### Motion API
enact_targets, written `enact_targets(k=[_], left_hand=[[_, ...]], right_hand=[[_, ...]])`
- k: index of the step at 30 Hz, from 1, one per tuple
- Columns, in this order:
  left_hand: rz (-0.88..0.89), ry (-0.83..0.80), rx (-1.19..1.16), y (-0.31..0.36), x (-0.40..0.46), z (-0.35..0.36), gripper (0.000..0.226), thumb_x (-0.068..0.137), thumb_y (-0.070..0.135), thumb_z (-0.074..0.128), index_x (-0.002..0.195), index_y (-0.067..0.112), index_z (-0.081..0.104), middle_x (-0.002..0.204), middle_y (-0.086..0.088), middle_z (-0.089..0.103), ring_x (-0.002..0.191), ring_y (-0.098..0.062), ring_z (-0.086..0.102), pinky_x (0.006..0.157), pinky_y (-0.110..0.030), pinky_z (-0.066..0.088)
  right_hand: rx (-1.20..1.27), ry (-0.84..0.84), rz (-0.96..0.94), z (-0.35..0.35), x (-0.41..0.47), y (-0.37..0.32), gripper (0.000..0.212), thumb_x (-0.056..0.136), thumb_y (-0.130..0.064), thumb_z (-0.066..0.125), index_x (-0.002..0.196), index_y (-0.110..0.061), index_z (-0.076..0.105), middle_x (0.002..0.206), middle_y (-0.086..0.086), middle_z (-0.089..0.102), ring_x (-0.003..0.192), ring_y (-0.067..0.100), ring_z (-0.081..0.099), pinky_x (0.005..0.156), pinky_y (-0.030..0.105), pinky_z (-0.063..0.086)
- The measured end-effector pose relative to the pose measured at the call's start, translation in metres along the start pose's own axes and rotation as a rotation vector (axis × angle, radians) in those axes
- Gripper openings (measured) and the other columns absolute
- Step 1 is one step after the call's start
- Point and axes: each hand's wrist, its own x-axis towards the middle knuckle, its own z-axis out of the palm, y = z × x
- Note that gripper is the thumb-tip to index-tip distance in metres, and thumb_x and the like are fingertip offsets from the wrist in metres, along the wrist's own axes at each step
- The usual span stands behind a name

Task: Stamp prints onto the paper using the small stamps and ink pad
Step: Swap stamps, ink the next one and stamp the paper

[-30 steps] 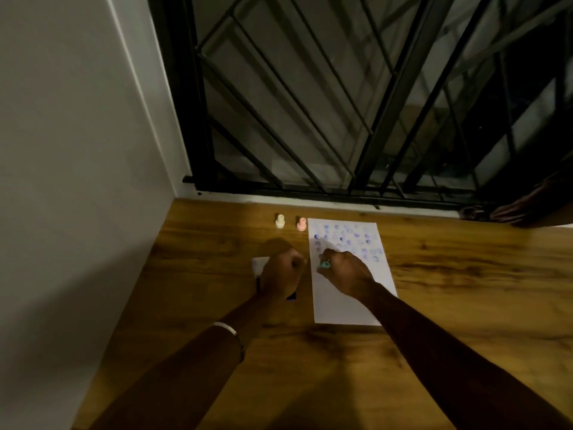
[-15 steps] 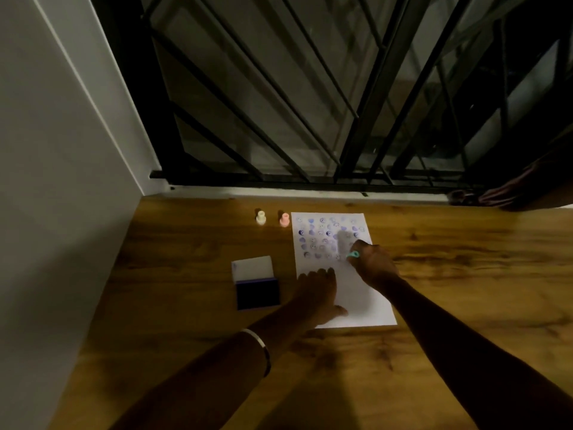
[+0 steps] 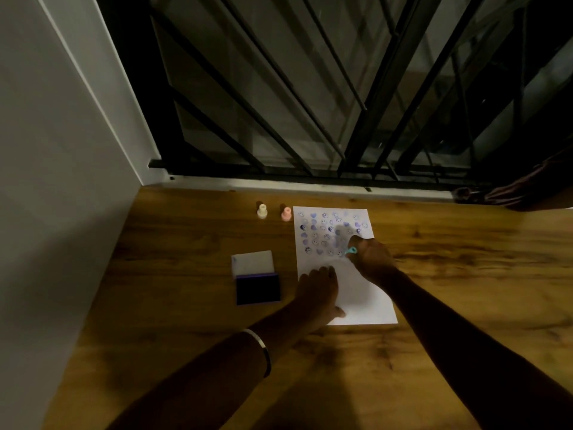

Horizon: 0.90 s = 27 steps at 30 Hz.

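A white paper lies on the wooden table, its upper half covered with rows of purple prints. My right hand grips a small teal stamp and holds it down on the sheet just below the printed rows. My left hand rests flat on the paper's lower left part, fingers spread. Left of the sheet the ink pad lies open, its white lid folded back. A cream stamp and a pink stamp stand upright beyond the pad, near the paper's top left corner.
A grey wall borders the table on the left. Behind the table runs a window with black metal bars. Dark cloth lies at the far right on the sill. A bangle circles my left wrist.
My left hand left the ink pad and came down flat on the paper. My right hand carried the teal stamp to the paper's right side, then slightly down and left onto the sheet.
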Motion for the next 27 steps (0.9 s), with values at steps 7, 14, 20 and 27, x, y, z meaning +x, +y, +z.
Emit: enact_targets(k=[7,14,20,27], left_hand=[[0.003,0.046,0.024,0.001,-0.001,0.001,0.094,0.073,0.051,0.075,0.141,0.001,0.033,0.129,-0.019,0.053,0.111,-0.034,0.057,0.094,-0.045,0.049],[0.009,0.087,0.043,-0.001,0.000,0.009,0.095,0.070,0.052,0.077,0.139,0.001,0.035,0.129,-0.019,0.055,0.109,-0.034,0.059,0.093,-0.044,0.050],[0.026,0.077,0.024,-0.003,0.000,0.013,0.094,0.070,0.052,0.076,0.138,0.002,0.036,0.128,-0.019,0.055,0.109,-0.034,0.059,0.093,-0.044,0.049],[-0.177,-0.061,-0.455,-0.015,0.006,-0.014,0.057,0.092,0.042,0.054,0.139,0.012,0.040,0.138,-0.013,0.051,0.124,-0.031,0.052,0.101,-0.040,0.046]], right_hand=[[0.092,-0.079,0.155,-0.005,0.012,-0.005,0.032,0.094,-0.029,0.056,0.119,-0.010,0.058,0.117,0.018,0.063,0.107,0.036,0.061,0.092,0.047,0.051],[0.070,-0.068,0.167,0.000,0.015,-0.001,0.030,0.091,-0.034,0.058,0.115,-0.014,0.060,0.113,0.016,0.065,0.104,0.036,0.061,0.087,0.045,0.051],[0.136,-0.054,0.117,-0.010,0.003,-0.008,0.042,0.094,-0.031,0.060,0.128,-0.009,0.049,0.121,0.015,0.063,0.103,0.029,0.065,0.083,0.034,0.059],[0.274,0.104,0.068,-0.029,-0.027,-0.009,0.028,0.095,-0.028,0.060,0.114,-0.008,0.058,0.109,0.015,0.068,0.088,0.026,0.066,0.058,0.019,0.046]])
